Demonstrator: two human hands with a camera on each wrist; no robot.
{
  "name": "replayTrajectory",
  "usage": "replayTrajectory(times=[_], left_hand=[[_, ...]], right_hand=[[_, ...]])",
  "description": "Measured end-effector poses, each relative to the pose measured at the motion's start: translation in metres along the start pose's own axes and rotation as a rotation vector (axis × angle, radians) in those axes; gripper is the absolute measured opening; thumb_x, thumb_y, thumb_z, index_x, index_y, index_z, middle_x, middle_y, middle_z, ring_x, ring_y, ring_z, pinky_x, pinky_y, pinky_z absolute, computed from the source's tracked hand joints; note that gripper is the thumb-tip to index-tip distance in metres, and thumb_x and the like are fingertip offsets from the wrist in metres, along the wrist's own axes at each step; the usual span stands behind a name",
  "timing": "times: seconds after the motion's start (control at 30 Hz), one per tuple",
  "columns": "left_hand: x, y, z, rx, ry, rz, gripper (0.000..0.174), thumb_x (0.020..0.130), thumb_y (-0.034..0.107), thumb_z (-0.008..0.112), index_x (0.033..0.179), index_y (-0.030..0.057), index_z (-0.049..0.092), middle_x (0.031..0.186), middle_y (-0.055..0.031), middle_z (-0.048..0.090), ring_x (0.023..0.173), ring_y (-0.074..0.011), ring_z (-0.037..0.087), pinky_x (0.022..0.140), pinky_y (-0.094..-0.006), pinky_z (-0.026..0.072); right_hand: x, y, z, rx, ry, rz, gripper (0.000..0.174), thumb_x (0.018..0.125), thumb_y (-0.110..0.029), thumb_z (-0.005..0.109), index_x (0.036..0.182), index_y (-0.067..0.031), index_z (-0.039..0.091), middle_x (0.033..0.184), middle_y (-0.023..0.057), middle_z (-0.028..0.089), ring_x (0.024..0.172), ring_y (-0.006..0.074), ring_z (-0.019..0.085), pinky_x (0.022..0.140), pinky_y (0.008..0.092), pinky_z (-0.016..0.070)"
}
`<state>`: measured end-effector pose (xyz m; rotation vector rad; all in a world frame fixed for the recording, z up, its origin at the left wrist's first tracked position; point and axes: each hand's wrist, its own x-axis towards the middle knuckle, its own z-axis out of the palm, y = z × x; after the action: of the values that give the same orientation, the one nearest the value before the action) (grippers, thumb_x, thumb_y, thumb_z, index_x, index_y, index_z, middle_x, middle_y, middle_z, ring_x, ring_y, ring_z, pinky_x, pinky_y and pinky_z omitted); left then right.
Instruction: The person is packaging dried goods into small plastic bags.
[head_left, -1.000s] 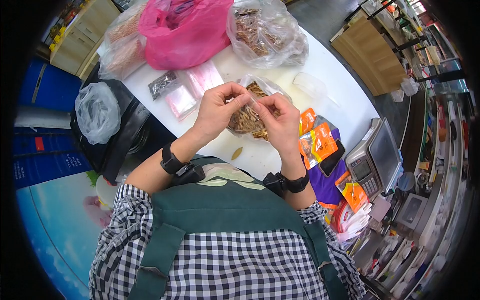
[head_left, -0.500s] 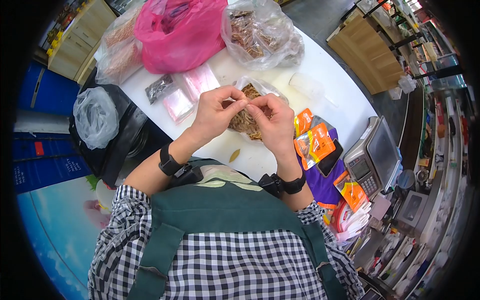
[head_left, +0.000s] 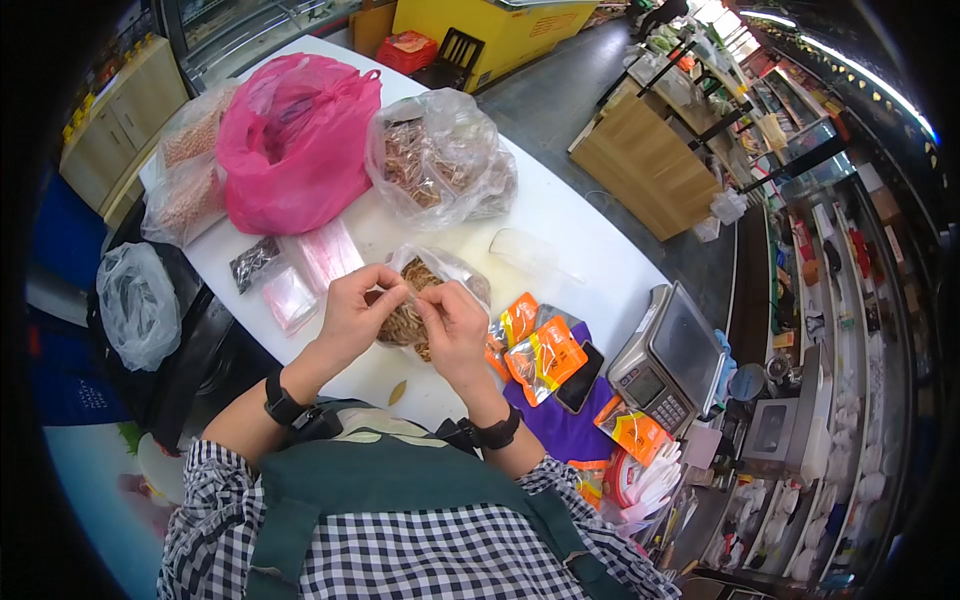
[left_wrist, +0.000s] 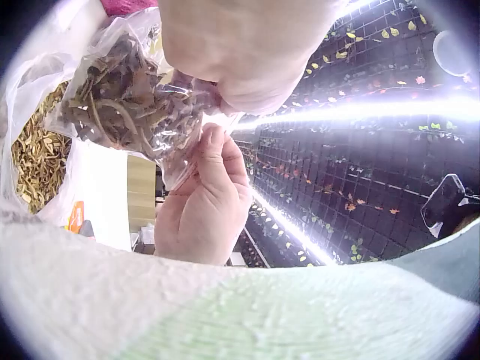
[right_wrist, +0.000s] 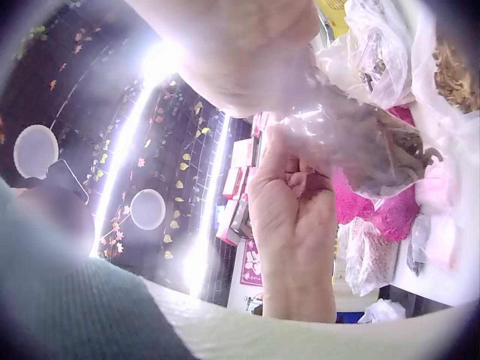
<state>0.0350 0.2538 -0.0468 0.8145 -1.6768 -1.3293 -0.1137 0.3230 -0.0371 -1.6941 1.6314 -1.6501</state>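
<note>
A small clear plastic bag (left_wrist: pixel 127 105) with dried brown strips in it hangs between my two hands. My left hand (head_left: pixel 350 312) pinches one side of its top edge between thumb and fingers. The other side of that edge is pinched by my right hand (head_left: pixel 456 330), the fingertips of both close together. In the left wrist view the right thumb (left_wrist: pixel 213 154) presses on the film. Under the hands on the table sits an open clear bag (head_left: pixel 470 280) of loose dried strips, partly hidden by them.
A pink bag (head_left: pixel 290 150) and a clear bag of dried pieces (head_left: pixel 430 165) stand at the back of the white table (head_left: pixel 590 240). Packs of plastic bags (head_left: pixel 325 255) lie left. Orange pouches (head_left: pixel 545 360), a phone (head_left: pixel 580 378) and a scale (head_left: pixel 665 350) are at right.
The head view has turned up and to the right, so the table sits lower and further left. Both hands keep their pinch on the small bag's edge.
</note>
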Motion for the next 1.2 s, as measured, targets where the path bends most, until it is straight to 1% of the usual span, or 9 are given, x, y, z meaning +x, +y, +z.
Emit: replayTrajectory(times=[0.03,0.1,0.2,0.27,0.57,0.63,0.8,1.13,1.2], left_hand=[[0.000,0.001,0.002,-0.006,-0.003,0.010,0.008,0.090,0.006,0.066,0.092,-0.0011,0.065,0.084,-0.0008,0.063,0.076,-0.0047,0.057,0.067,-0.0199,0.0473],[0.001,0.003,0.004,-0.145,-0.089,-0.091,0.008,0.087,0.007,0.068,0.088,-0.0006,0.066,0.082,-0.0031,0.066,0.073,-0.0060,0.058,0.064,-0.0229,0.0477],[-0.001,0.003,0.000,-0.090,-0.095,-0.063,0.006,0.088,0.006,0.067,0.088,-0.0005,0.065,0.081,-0.0018,0.065,0.073,-0.0056,0.058,0.065,-0.0219,0.0469],[-0.002,0.001,-0.001,-0.030,-0.089,-0.024,0.006,0.090,0.005,0.066,0.089,-0.0004,0.064,0.082,-0.0007,0.064,0.073,-0.0047,0.057,0.066,-0.0203,0.0461],[-0.007,0.012,-0.002,-0.004,0.047,-0.090,0.006,0.086,0.003,0.066,0.082,-0.0010,0.064,0.075,-0.0004,0.063,0.071,-0.0062,0.056,0.064,-0.0223,0.0442],[-0.006,0.004,-0.001,-0.110,0.057,-0.032,0.006,0.086,0.004,0.066,0.082,-0.0008,0.065,0.076,-0.0002,0.063,0.071,-0.0058,0.055,0.065,-0.0216,0.0433],[-0.005,0.000,-0.001,-0.222,0.091,-0.057,0.008,0.086,0.005,0.068,0.082,-0.0013,0.066,0.075,-0.0004,0.065,0.071,-0.0056,0.055,0.065,-0.0223,0.0448],[-0.001,-0.005,-0.003,-0.273,0.121,-0.093,0.006,0.087,0.002,0.066,0.083,-0.0017,0.066,0.076,-0.0018,0.065,0.071,-0.0067,0.057,0.067,-0.0225,0.0462],[-0.002,-0.006,-0.005,-0.243,0.091,-0.087,0.006,0.091,0.003,0.063,0.086,-0.0001,0.063,0.079,-0.0041,0.067,0.073,-0.0080,0.061,0.070,-0.0226,0.0482]], right_hand=[[0.000,-0.001,-0.002,0.022,-0.019,0.026,0.006,0.080,0.000,0.068,0.081,-0.0005,0.062,0.074,0.0119,0.057,0.065,0.0267,0.057,0.059,0.0353,0.0444],[0.001,-0.001,-0.004,0.041,-0.037,0.050,0.006,0.080,0.000,0.068,0.082,0.0001,0.062,0.073,0.0119,0.057,0.065,0.0266,0.057,0.058,0.0350,0.0443],[-0.001,-0.001,-0.004,0.077,-0.067,0.054,0.006,0.081,-0.001,0.068,0.083,0.0002,0.062,0.074,0.0112,0.057,0.064,0.0247,0.057,0.057,0.0338,0.0439],[0.000,-0.008,-0.004,0.098,-0.100,0.126,0.006,0.082,-0.001,0.068,0.082,0.0003,0.062,0.073,0.0105,0.057,0.063,0.0228,0.056,0.056,0.0328,0.0434],[-0.003,-0.013,-0.003,0.038,-0.127,0.083,0.007,0.085,-0.003,0.067,0.081,0.0001,0.062,0.069,0.0092,0.054,0.058,0.0202,0.053,0.053,0.0318,0.0407],[-0.003,-0.012,-0.008,0.033,-0.146,0.099,0.007,0.086,-0.004,0.067,0.082,0.0001,0.062,0.069,0.0090,0.054,0.058,0.0194,0.052,0.053,0.0314,0.0403],[-0.009,-0.012,-0.018,-0.032,-0.172,0.127,0.006,0.088,-0.005,0.066,0.085,0.0000,0.063,0.069,0.0077,0.053,0.058,0.0167,0.051,0.053,0.0304,0.0392],[-0.021,-0.003,-0.027,-0.069,-0.158,0.104,0.006,0.087,-0.003,0.066,0.084,0.0002,0.062,0.070,0.0073,0.053,0.057,0.0160,0.050,0.052,0.0296,0.0391],[-0.023,-0.003,-0.028,-0.075,-0.151,0.105,0.005,0.087,-0.002,0.066,0.085,0.0004,0.062,0.070,0.0073,0.053,0.058,0.0152,0.050,0.053,0.0287,0.0394]])
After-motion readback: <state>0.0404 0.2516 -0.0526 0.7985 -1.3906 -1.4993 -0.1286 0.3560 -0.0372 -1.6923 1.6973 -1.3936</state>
